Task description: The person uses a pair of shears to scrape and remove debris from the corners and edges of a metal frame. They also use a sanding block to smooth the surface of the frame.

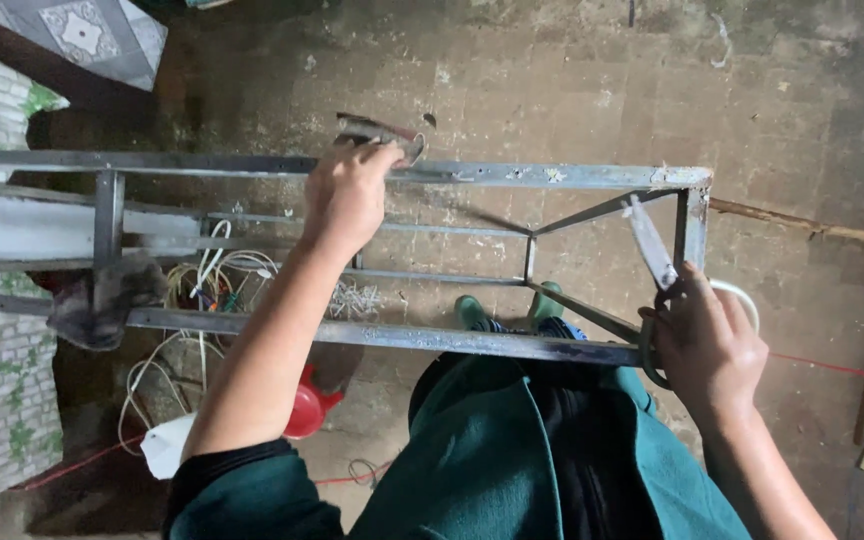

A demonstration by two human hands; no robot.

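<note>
Right hand [704, 345] closed around handles of large scissors [652, 250], blades pointing up by the metal frame [392, 335] corner, left hand [347, 195] gripping a bent metal scrap [380, 131] on the frame's far rail, tangled wires [207, 285] on the floor beneath.

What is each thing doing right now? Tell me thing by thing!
Left hand: closed on a small metal piece, at the frame's far rail.
Metal piece: held, resting against the far rail.
Right hand: closed around the scissors' handles.
Scissors: held, blades shut, pointing up beside the frame's corner.
Metal frame: bare, lying level in front of the person.
Rag: draped over the near rail.
Cables: tangled in a heap below the frame.
</note>
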